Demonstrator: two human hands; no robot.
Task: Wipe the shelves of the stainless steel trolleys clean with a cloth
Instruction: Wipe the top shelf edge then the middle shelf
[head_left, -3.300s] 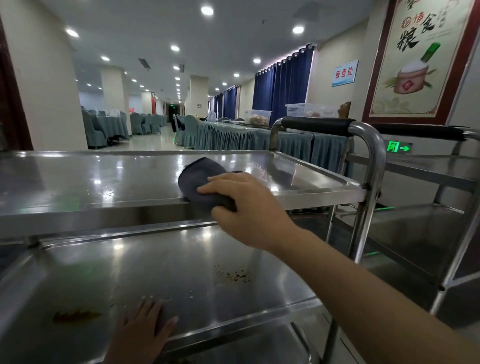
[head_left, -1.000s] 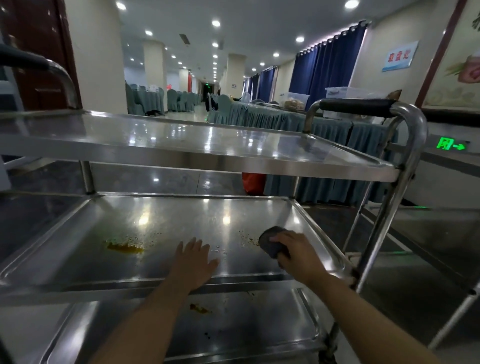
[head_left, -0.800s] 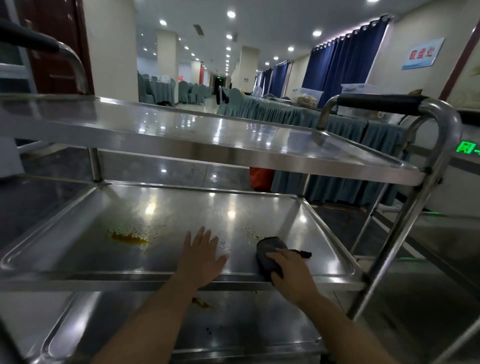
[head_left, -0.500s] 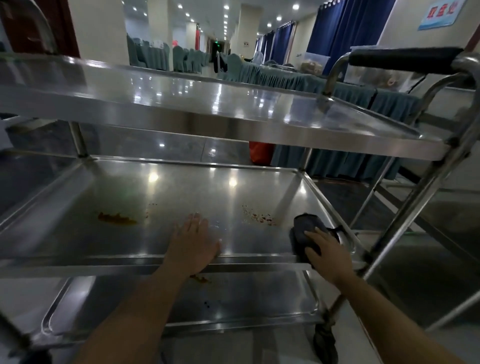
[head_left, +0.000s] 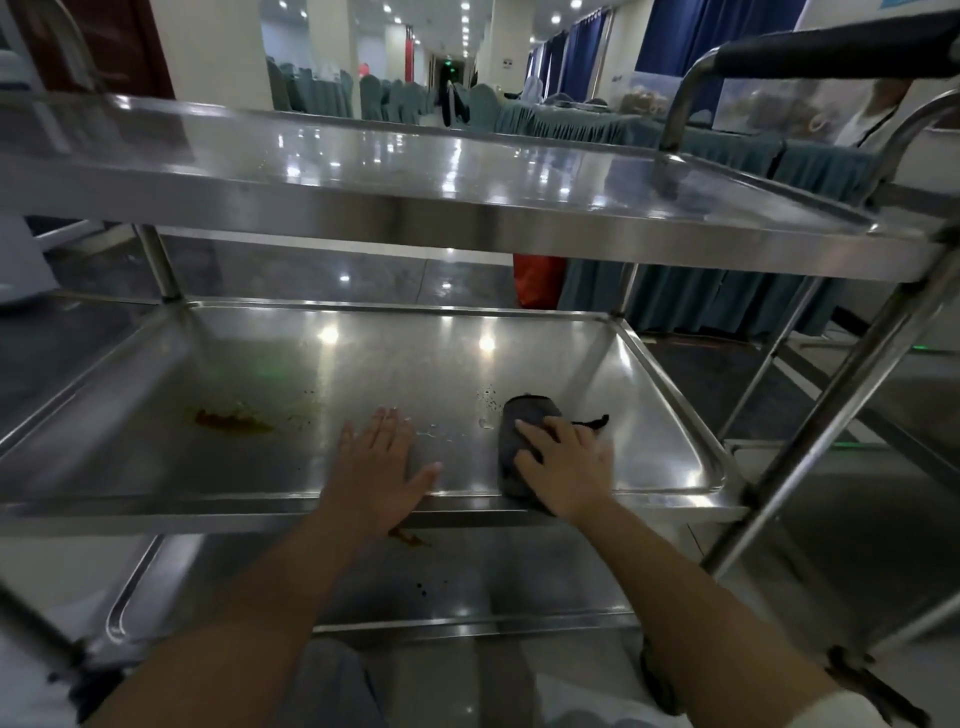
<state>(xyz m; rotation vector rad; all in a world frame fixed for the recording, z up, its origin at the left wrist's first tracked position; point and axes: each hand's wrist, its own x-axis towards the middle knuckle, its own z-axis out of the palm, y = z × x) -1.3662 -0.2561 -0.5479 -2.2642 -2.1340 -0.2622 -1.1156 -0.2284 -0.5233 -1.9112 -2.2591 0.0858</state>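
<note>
The top shelf (head_left: 467, 176) looks clean; the middle shelf (head_left: 363, 374) keeps a brown stain (head_left: 231, 420). The right hand (head_left: 566, 462) presses the cloth (head_left: 519, 421), fingers spread; the left hand (head_left: 382, 467) lies flat.

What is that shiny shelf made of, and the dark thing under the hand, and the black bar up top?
The middle shelf looks like polished steel: it mirrors the ceiling lights. The cloth under the right hand seems soft dark fabric, bunched and folded. The handle grip looks matte black, perhaps rubber or foam.
</note>
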